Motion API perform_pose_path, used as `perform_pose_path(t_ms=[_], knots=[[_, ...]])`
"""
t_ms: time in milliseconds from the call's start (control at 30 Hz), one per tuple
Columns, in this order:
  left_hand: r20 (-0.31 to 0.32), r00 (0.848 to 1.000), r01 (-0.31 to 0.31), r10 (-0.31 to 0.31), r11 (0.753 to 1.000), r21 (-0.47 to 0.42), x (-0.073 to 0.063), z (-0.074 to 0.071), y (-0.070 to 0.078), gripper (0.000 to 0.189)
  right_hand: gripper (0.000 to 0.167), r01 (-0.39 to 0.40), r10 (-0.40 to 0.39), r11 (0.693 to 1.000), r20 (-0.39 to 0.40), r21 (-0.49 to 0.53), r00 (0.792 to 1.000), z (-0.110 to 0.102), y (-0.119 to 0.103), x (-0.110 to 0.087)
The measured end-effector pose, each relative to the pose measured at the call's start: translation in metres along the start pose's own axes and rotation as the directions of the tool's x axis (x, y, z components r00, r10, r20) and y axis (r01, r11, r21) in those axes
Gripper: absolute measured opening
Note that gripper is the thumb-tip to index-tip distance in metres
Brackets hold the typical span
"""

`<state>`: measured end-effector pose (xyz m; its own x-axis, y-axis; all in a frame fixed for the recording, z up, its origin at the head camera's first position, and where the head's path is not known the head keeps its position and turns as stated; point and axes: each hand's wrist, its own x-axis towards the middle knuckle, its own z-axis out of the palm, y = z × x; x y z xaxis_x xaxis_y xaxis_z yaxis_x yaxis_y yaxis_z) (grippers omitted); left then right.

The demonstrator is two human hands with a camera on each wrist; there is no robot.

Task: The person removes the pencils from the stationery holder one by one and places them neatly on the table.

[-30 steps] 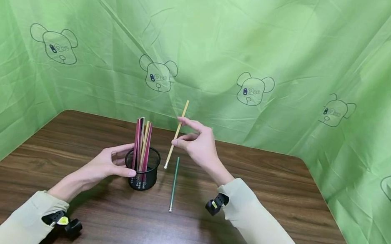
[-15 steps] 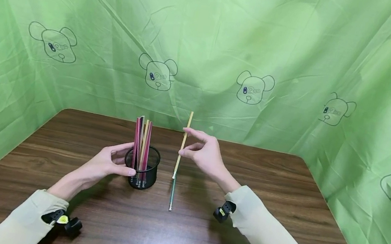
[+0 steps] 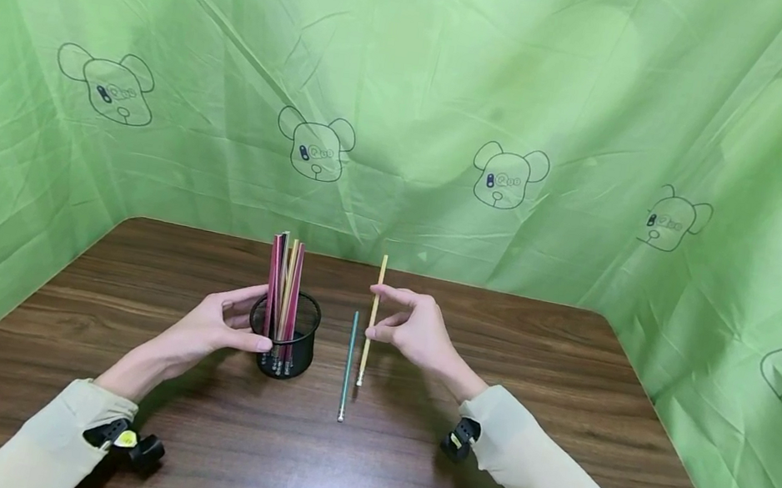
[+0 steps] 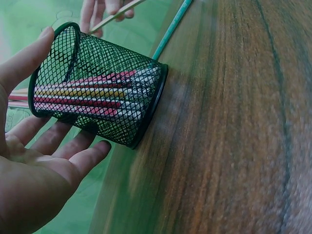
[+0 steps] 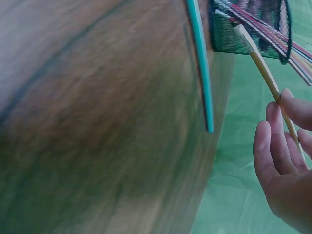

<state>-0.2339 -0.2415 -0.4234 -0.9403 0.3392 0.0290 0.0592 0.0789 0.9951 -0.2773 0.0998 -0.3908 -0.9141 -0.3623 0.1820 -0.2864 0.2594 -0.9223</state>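
Observation:
My left hand (image 3: 207,330) holds a black mesh pencil cup (image 3: 296,358) by its left side, thumb at the front of the rim and fingers curved behind. Inside the cup stand several pencils (image 4: 83,92), pink, yellow and dark, leaning to its left with their eraser ends down. A yellow pencil (image 3: 374,309) is pinched in my right hand (image 3: 423,335), nearly upright in the head view, eraser end lowest. In the right wrist view that eraser end points down and clear of the fingers. Between cup and right hand, a teal-green pencil (image 3: 348,368) lies on the table.
The brown wood-grain table (image 3: 238,457) runs back to a green cloth backdrop (image 3: 424,72) printed with bear heads. More green cloth hangs along both sides. A black camera strap (image 3: 460,438) sits on the right wrist, another (image 3: 119,438) on the left.
My right hand has moved to the right and down with the yellow pencil, past the teal-green one, and the pencil now stands more upright. The left hand and the cup have stayed in place.

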Motion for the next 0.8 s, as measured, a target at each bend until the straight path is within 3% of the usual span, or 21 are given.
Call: perform_pose_path(t_ms=[233, 800], knots=[[0.003, 1.000, 0.002, -0.002, 1.000, -0.002, 0.000, -0.001, 0.000, 0.094, 0.064, -0.056, 0.057, 0.998, 0.045, -0.031, 0.997, 0.001, 0.009, -0.008], [0.008, 1.000, -0.002, 0.002, 1.000, -0.010, -0.001, 0.001, 0.001, 0.094, 0.064, -0.188, 0.178, 0.980, 0.129, 0.070, 0.976, 0.005, 0.026, -0.015]])
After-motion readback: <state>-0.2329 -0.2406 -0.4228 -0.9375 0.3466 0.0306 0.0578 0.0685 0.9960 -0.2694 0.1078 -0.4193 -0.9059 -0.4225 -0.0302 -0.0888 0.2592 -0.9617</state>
